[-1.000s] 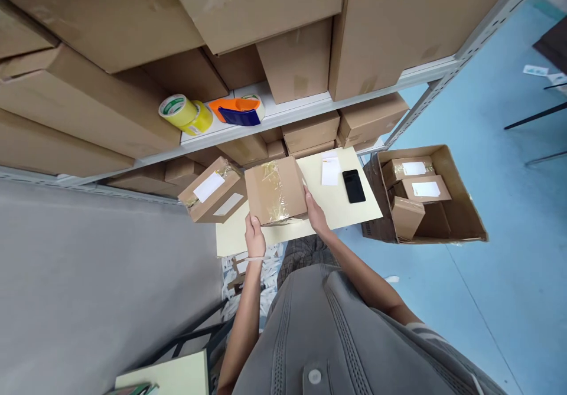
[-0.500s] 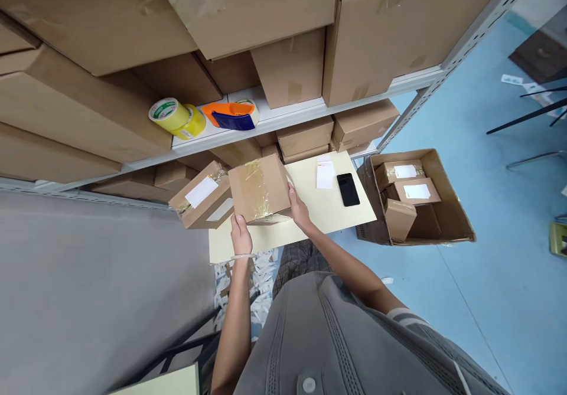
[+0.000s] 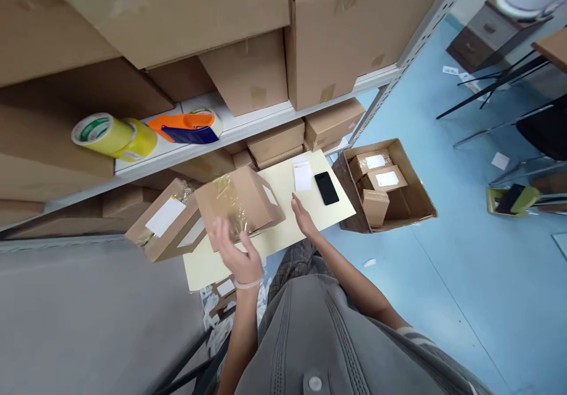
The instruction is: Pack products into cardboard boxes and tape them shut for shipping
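Observation:
A small cardboard box [image 3: 241,203] with clear tape on its top sits tilted on a pale yellow table [image 3: 283,235]. My left hand [image 3: 234,250] is at the box's near left corner, fingers spread and blurred, holding nothing. My right hand [image 3: 302,218] lies flat and open on the table just right of the box, not touching it. A second box with a white label [image 3: 166,221] stands at the left, against the first box. A white slip [image 3: 303,176] and a black phone [image 3: 326,187] lie further right on the table.
A metal shelf [image 3: 248,126] carries big cartons, yellow tape rolls [image 3: 113,136] and an orange tape dispenser [image 3: 186,128]. An open carton [image 3: 416,200] of small labelled boxes stands on the blue floor at the right. Chair legs and a desk are at the far right.
Both hands have let go of the taped box, which now rests on the table turned to the left. My left hand has drawn back toward me. The view has swung right.

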`<state>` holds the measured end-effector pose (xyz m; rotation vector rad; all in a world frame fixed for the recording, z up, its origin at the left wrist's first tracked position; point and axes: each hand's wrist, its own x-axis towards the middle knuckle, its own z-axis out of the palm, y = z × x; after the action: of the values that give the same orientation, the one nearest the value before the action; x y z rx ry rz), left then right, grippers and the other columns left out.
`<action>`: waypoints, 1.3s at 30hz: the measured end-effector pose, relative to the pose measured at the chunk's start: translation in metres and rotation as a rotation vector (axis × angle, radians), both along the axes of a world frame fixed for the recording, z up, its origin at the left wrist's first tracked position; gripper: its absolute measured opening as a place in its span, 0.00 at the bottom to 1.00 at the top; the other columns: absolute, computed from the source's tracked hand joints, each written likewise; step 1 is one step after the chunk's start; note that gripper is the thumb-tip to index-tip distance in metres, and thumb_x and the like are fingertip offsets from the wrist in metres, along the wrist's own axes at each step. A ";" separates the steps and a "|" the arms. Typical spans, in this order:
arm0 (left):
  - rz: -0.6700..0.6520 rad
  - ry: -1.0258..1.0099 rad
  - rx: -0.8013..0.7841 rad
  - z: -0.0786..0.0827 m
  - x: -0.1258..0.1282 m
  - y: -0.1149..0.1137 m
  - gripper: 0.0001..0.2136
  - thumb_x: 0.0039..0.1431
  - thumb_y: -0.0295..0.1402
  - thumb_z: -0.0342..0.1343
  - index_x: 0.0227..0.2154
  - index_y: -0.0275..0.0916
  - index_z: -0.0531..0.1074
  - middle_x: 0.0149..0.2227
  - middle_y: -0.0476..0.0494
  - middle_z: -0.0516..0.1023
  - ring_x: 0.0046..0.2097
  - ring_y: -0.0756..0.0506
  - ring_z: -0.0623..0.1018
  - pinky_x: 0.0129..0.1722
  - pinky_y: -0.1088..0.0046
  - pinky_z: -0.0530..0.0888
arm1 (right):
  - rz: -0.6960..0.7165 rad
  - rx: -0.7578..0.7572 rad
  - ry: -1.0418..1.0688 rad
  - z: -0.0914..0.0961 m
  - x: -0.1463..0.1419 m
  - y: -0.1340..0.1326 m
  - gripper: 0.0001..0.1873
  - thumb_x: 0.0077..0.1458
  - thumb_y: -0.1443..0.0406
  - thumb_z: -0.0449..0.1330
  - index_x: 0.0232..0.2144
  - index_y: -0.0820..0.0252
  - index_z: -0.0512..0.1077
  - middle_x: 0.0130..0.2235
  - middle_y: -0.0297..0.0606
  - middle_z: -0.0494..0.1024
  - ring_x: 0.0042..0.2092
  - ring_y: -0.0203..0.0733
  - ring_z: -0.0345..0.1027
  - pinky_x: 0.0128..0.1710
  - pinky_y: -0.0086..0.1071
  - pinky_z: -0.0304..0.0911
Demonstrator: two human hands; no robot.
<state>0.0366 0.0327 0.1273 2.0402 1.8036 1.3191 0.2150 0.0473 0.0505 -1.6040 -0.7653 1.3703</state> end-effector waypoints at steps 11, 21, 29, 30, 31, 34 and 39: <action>-0.642 0.476 -0.661 -0.130 0.178 0.087 0.27 0.67 0.28 0.44 0.67 0.30 0.55 0.71 0.30 0.53 0.72 0.38 0.51 0.70 0.51 0.53 | -0.314 -0.328 -0.020 -0.056 0.073 -0.045 0.44 0.54 0.41 0.56 0.66 0.58 0.62 0.67 0.45 0.64 0.69 0.53 0.54 0.67 0.45 0.50; -0.500 0.544 -0.896 -0.220 0.213 0.178 0.40 0.59 0.29 0.59 0.71 0.40 0.47 0.73 0.39 0.42 0.73 0.40 0.42 0.71 0.55 0.43 | -0.267 -0.416 0.022 -0.088 0.080 -0.037 0.39 0.55 0.49 0.58 0.64 0.58 0.63 0.63 0.48 0.69 0.65 0.53 0.62 0.64 0.45 0.57; -0.449 0.466 -0.855 -0.239 0.207 0.172 0.32 0.64 0.28 0.52 0.69 0.44 0.52 0.73 0.43 0.48 0.73 0.43 0.46 0.72 0.56 0.43 | -0.238 -0.456 0.036 -0.098 0.083 -0.011 0.34 0.53 0.49 0.61 0.60 0.53 0.68 0.60 0.45 0.73 0.63 0.55 0.64 0.61 0.48 0.60; -0.447 0.454 -0.844 -0.240 0.207 0.173 0.31 0.65 0.28 0.52 0.69 0.44 0.53 0.72 0.44 0.49 0.73 0.43 0.47 0.72 0.56 0.43 | -0.232 -0.449 0.035 -0.099 0.083 -0.009 0.34 0.53 0.49 0.61 0.60 0.52 0.69 0.60 0.44 0.73 0.63 0.55 0.64 0.61 0.47 0.60; -0.444 0.440 -0.834 -0.242 0.206 0.173 0.30 0.65 0.28 0.51 0.69 0.44 0.54 0.72 0.43 0.50 0.73 0.44 0.48 0.72 0.56 0.43 | -0.227 -0.446 0.031 -0.100 0.082 -0.007 0.33 0.53 0.49 0.61 0.60 0.51 0.69 0.60 0.44 0.74 0.63 0.54 0.65 0.61 0.47 0.60; -0.432 0.377 -0.812 -0.245 0.205 0.177 0.26 0.67 0.28 0.48 0.67 0.44 0.58 0.71 0.43 0.54 0.72 0.45 0.51 0.72 0.56 0.42 | -0.208 -0.446 0.012 -0.099 0.083 -0.001 0.32 0.54 0.50 0.60 0.59 0.52 0.69 0.59 0.44 0.74 0.62 0.52 0.66 0.61 0.46 0.60; -0.375 0.238 -0.845 -0.233 0.206 0.185 0.24 0.68 0.24 0.40 0.64 0.42 0.64 0.69 0.43 0.60 0.72 0.46 0.54 0.72 0.55 0.43 | -0.221 -0.403 -0.040 -0.087 0.098 0.012 0.30 0.55 0.52 0.59 0.58 0.55 0.70 0.59 0.45 0.74 0.60 0.51 0.67 0.60 0.44 0.61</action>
<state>0.2422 0.2173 -0.1057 1.9082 1.5412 0.1496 0.3127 0.0589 -0.0367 -1.9660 -0.3308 1.3914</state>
